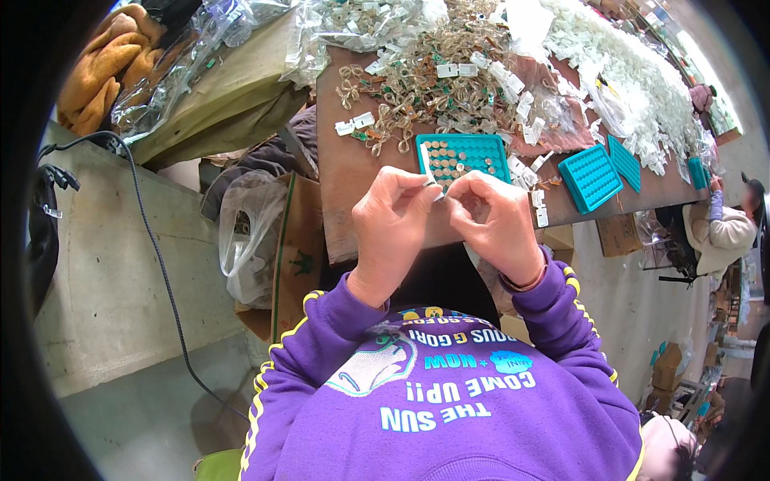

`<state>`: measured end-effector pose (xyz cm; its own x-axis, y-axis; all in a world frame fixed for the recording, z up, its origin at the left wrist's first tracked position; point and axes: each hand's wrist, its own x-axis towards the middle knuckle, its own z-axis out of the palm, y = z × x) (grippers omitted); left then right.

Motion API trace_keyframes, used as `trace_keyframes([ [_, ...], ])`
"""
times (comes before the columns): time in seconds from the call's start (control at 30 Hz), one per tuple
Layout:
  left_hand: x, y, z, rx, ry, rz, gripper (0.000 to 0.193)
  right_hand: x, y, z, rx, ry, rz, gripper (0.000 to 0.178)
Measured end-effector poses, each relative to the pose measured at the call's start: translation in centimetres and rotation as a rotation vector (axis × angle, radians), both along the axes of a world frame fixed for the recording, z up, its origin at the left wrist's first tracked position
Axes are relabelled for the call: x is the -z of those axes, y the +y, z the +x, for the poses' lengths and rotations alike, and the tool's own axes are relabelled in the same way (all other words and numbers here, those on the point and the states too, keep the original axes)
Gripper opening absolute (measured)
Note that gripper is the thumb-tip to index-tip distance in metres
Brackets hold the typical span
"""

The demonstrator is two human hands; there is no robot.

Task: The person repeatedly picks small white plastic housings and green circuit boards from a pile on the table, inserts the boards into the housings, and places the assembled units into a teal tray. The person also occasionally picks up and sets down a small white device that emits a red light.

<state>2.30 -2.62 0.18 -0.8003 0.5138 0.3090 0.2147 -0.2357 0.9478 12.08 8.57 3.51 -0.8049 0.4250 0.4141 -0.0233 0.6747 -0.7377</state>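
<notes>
Pinched together, our left hand [389,228] holds a small white piece [428,177] near the teal tray [486,147]; we cannot tell if our curled right hand [501,228] grips anything.

The surface [353,184] is open at its near left, beside the left tray [488,148]. A heap of cords [457,92] blocks the far side, while white clips [541,216] and another tray [591,178] crowd the right.
</notes>
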Motion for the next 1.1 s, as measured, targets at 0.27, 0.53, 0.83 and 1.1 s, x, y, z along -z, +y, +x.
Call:
trace_keyframes([
  [0.27,0.3,-0.1,-0.2,0.176,-0.433,0.238,0.012,0.3,-0.5,0.1,-0.004,-0.05,-0.256,0.003],
  [0.53,1.1,0.5,0.5,0.21,-0.644,0.359,0.011,1.6,-2.7,-0.6,0.096,0.163,-0.134,0.004],
  [0.83,1.6,1.0,-0.2,0.305,-0.774,0.52,0.014,1.4,-1.1,-0.1,0.145,0.197,-0.43,0.01],
  [1.1,3.7,2.3,-2.0,0.431,-0.848,0.6,0.014,2.4,8.2,1.3,0.283,-0.067,0.511,0.015],
])
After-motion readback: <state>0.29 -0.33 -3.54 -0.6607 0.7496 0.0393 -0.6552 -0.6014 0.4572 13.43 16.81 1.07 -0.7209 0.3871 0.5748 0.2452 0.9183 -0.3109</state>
